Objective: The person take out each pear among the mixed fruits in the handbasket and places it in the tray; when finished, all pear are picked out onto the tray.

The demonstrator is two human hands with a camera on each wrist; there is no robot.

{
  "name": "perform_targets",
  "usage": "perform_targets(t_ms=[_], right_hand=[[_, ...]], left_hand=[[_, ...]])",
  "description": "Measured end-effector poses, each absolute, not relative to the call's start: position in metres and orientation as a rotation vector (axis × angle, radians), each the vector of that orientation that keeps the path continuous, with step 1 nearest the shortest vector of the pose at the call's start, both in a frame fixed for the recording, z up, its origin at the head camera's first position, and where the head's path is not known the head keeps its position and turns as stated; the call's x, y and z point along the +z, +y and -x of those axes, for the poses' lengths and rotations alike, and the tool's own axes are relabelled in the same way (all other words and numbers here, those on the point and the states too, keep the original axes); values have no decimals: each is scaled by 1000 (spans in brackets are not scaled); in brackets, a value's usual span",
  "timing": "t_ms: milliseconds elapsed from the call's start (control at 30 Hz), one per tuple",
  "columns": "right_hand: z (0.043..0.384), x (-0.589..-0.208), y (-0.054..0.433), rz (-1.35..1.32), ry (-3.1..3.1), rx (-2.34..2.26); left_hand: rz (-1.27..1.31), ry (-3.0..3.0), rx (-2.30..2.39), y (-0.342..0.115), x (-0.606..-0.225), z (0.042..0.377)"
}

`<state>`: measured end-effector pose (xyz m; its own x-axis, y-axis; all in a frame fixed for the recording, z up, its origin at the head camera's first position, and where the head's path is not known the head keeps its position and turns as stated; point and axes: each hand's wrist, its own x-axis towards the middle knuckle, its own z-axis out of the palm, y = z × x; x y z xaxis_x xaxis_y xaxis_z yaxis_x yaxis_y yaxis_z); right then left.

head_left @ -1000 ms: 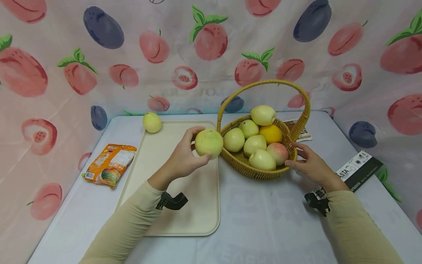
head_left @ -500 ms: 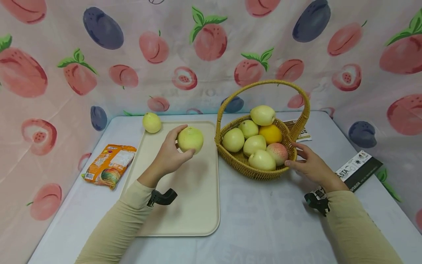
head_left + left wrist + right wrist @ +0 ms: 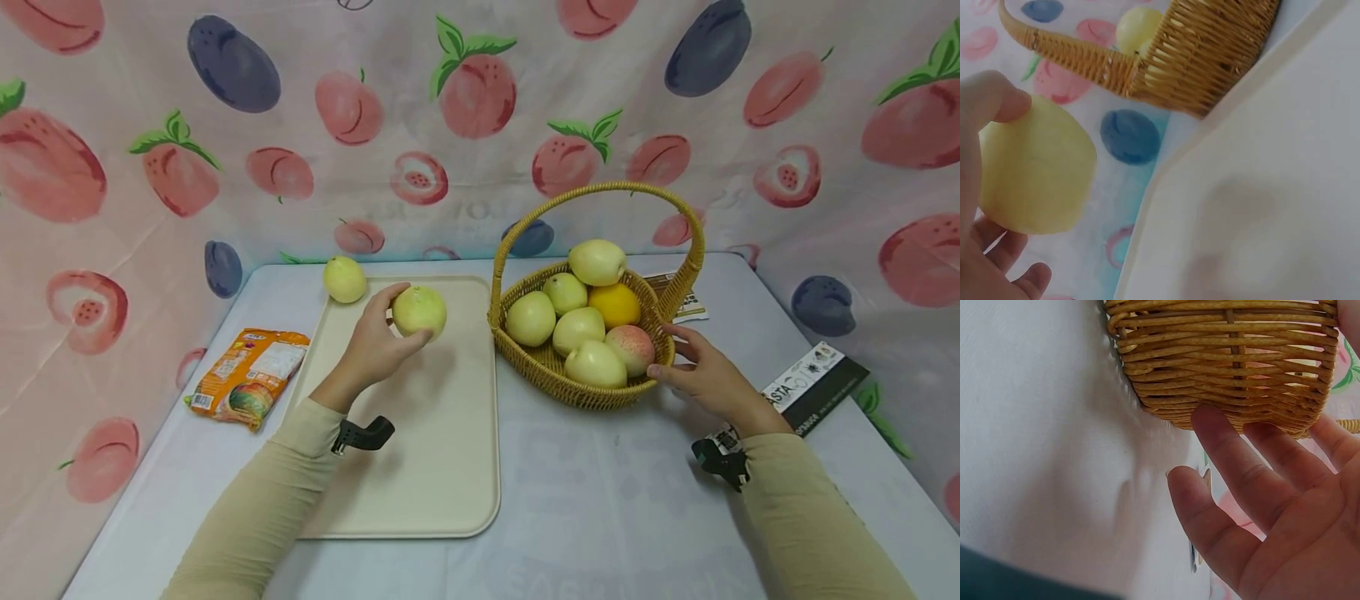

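My left hand (image 3: 372,348) grips a round, pale yellow-green pear (image 3: 422,312), holding it above the beige tray (image 3: 427,475). In the left wrist view the thumb lies on one side of the pear (image 3: 1041,165) and fingertips on the other; the tray below carries a soft shadow. My right hand (image 3: 708,379) holds the right end of a wicker basket (image 3: 558,390), thumb at the rim. Its fingers (image 3: 1241,469) touch the outer weave in the right wrist view. Inside the basket lie several pale pears (image 3: 596,364), an orange (image 3: 615,305) and a reddish peach (image 3: 632,348).
Another yellow-green pear (image 3: 345,279) sits at the tray's back left corner. An orange snack packet (image 3: 247,377) lies left of the tray. Behind the basket is a brown-and-white packet (image 3: 690,310); a black-and-white pasta box (image 3: 817,387) lies beyond my right wrist. A fruit-print cloth (image 3: 480,183) hangs behind.
My left hand has carried the pear leftward from beside the basket to over the tray, slowing in the last half second. The right hand and basket have stayed put.
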<state>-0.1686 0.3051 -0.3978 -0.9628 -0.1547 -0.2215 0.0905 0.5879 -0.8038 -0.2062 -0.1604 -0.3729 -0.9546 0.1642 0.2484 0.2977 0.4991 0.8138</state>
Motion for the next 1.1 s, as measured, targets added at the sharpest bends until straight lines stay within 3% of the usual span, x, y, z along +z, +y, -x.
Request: perform_targets(t_ms=[1100], right_hand=[[168,-397,304,44,2553,-1316]], left_hand=[[120,-2677,-1508,-161,-414,269]])
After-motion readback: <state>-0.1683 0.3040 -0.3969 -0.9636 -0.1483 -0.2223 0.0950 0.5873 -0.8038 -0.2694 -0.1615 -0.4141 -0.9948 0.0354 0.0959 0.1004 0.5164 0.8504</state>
